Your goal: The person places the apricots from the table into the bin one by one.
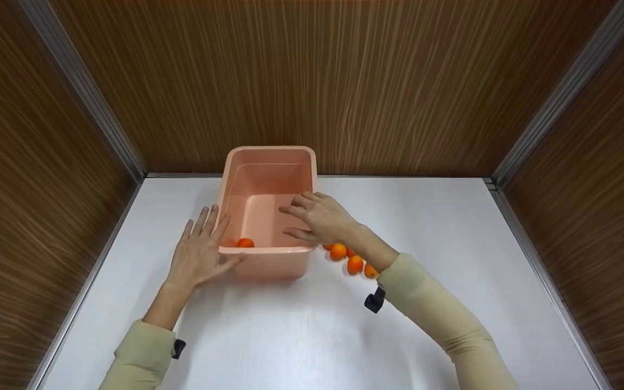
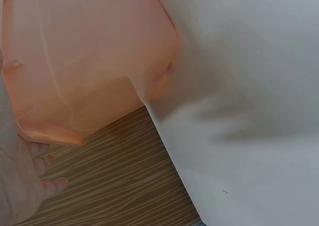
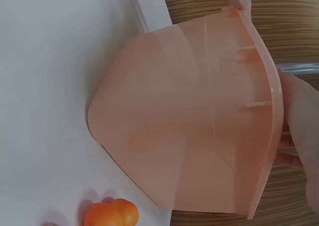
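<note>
Item: pink tub (image 1: 268,216), rectangular plastic, upright on a white table (image 1: 301,330), set toward the far wall. Contents: one orange (image 1: 245,242) lying inside, against the near wall at the left corner. Beside the tub, just off its near right corner: a cluster of oranges (image 1: 351,260) on the table, partly hidden by the right forearm. Left hand (image 1: 199,253): flat on the table, fingers straight and slightly spread, thumb touching the tub's near left corner. Right hand (image 1: 320,218): over the tub's right rim, fingers loosely extended and slightly parted above the interior, nothing seen between them. The right wrist view shows the tub's outer wall and the oranges below it; the left wrist view shows little beyond the tub's wall and fingertips. Risks, as judged: the forearm lies close over the loose oranges and could brush them into rolling across the table; a push from the left thumb might slide the light tub.
</note>
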